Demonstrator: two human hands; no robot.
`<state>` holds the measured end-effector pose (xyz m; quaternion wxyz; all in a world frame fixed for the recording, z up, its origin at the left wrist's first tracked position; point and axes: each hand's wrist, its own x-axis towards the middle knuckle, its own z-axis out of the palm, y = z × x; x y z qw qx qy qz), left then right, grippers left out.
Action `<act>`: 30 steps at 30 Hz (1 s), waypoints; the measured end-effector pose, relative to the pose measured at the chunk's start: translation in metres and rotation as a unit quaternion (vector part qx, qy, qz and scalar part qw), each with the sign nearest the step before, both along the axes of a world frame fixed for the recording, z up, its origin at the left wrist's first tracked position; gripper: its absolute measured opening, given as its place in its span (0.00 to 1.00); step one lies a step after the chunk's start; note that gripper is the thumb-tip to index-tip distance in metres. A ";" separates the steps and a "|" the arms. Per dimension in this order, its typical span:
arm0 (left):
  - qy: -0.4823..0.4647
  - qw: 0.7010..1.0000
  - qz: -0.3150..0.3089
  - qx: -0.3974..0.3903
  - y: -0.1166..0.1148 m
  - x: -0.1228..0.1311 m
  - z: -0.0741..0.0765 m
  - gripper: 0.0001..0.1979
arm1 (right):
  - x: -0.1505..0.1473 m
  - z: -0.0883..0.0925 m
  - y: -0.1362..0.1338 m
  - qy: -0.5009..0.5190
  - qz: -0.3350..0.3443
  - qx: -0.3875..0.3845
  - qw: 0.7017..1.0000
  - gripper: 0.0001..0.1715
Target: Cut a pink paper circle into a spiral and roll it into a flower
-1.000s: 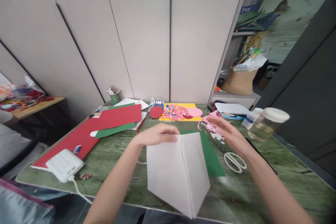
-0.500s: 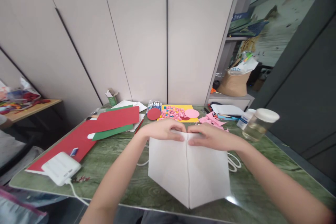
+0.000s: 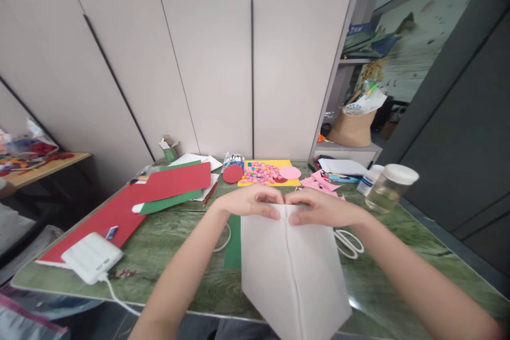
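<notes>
A white paper sheet point(image 3: 271, 265) hangs between my hands, with a seam or crease running down its middle. It slants toward me, and its lower end reaches past the table's front edge. My left hand point(image 3: 255, 202) pinches the top edge just left of the seam, thumb on the near face. Just right of the seam, my right hand point(image 3: 319, 206) pinches the same edge in the same way. The fingers behind the paper are partly hidden. Part of a green sheet point(image 3: 232, 244) shows on the table behind the paper's left side.
Pink beads point(image 3: 263, 172) lie on yellow paper point(image 3: 271, 163) at the back. Red paper point(image 3: 179, 180) and a white power bank point(image 3: 92, 256) are at left. On the right stand a lidded jar point(image 3: 390, 188), pink scraps point(image 3: 321, 183) and a looped white cable point(image 3: 349, 244).
The white paper's lower end has swung toward me and slightly right, uncovering the green sheet. Both hands keep their pinch at the top edge, almost in place.
</notes>
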<state>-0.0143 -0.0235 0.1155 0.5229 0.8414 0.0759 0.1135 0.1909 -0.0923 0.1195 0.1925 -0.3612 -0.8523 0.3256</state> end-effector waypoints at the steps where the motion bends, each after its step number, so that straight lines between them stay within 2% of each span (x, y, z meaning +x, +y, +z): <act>1: -0.002 1.000 0.001 -0.006 0.000 0.000 -0.001 0.07 | 0.000 -0.001 0.000 0.003 0.001 0.000 1.000 0.19; 9: -0.023 0.999 0.011 -0.038 0.005 -0.001 -0.013 0.09 | -0.002 -0.009 0.008 0.006 0.004 -0.019 1.000 0.19; 14: -0.049 0.997 0.044 -0.047 0.013 0.003 -0.020 0.15 | 0.000 -0.015 0.018 0.079 -0.007 -0.051 0.996 0.18; 17: -0.079 0.991 0.099 -0.033 0.018 0.011 -0.025 0.18 | 0.002 -0.017 0.026 0.117 -0.035 -0.064 0.990 0.18; 19: -0.102 0.982 0.156 -0.014 0.019 0.017 -0.027 0.19 | 0.004 -0.021 0.034 0.144 -0.065 -0.067 0.985 0.19; 22: -0.139 0.954 0.264 0.021 0.017 0.025 -0.032 0.19 | 0.012 -0.027 0.047 0.204 -0.133 -0.065 0.968 0.20; 24: -0.148 0.938 0.311 0.044 0.013 0.024 -0.035 0.23 | 0.020 -0.032 0.054 0.245 -0.187 -0.054 0.950 0.20; 26: -0.139 0.939 0.307 0.069 0.007 0.018 -0.037 0.30 | 0.030 -0.034 0.059 0.278 -0.239 -0.040 0.930 0.20; 30: -0.126 0.960 0.222 0.112 -0.015 -0.003 -0.041 0.40 | 0.043 -0.035 0.059 0.320 -0.317 -0.011 0.893 0.19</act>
